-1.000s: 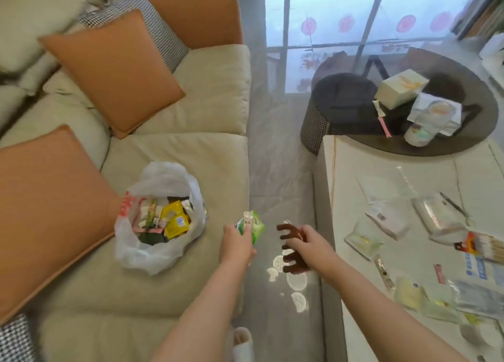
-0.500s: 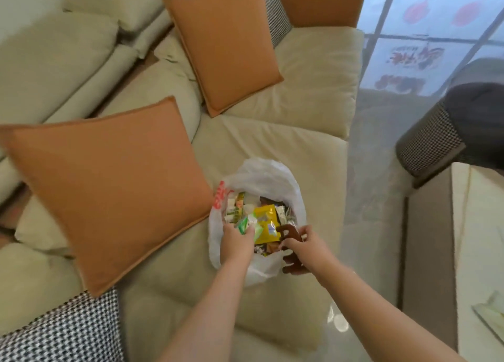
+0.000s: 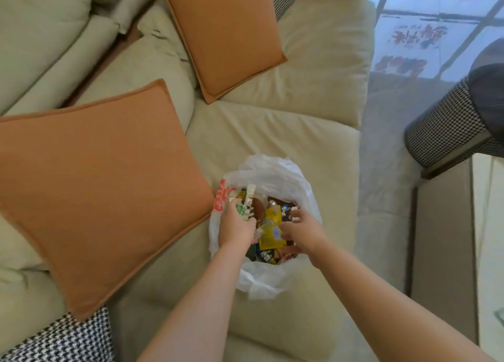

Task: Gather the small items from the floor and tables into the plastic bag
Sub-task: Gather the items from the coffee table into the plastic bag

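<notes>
The plastic bag (image 3: 275, 170) sits open on the sofa seat (image 3: 272, 132), already well filled with packets, and over its mouth the left hand (image 3: 236, 229) grips a green-and-white packet (image 3: 244, 207) while the right hand (image 3: 301, 230) hovers loosely spread and empty, so this load looks nearly in, with whatever remains elsewhere out of view.

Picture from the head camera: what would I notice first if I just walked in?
Two hands, the left hand and the right hand, reach into a white plastic bag of colourful packets on the sofa seat. Just left of it leans a big orange cushion, with another orange cushion farther back.
</notes>
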Tool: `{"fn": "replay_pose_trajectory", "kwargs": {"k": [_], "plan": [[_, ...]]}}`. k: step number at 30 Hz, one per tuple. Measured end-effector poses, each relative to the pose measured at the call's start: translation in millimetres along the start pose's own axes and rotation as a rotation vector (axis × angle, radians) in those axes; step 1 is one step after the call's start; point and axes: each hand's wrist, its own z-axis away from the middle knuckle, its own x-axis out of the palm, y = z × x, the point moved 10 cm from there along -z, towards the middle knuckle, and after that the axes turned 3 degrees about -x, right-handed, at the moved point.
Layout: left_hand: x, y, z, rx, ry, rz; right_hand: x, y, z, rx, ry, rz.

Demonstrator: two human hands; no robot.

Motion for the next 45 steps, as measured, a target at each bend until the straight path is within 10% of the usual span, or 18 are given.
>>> {"fn": "replay_pose_trajectory", "kwargs": {"k": [45], "plan": [[553.6,98.8,390.2,0.722,-0.683,-1.096,-472.1,487.0,218.4,0.437,0.447,0.205]]}}
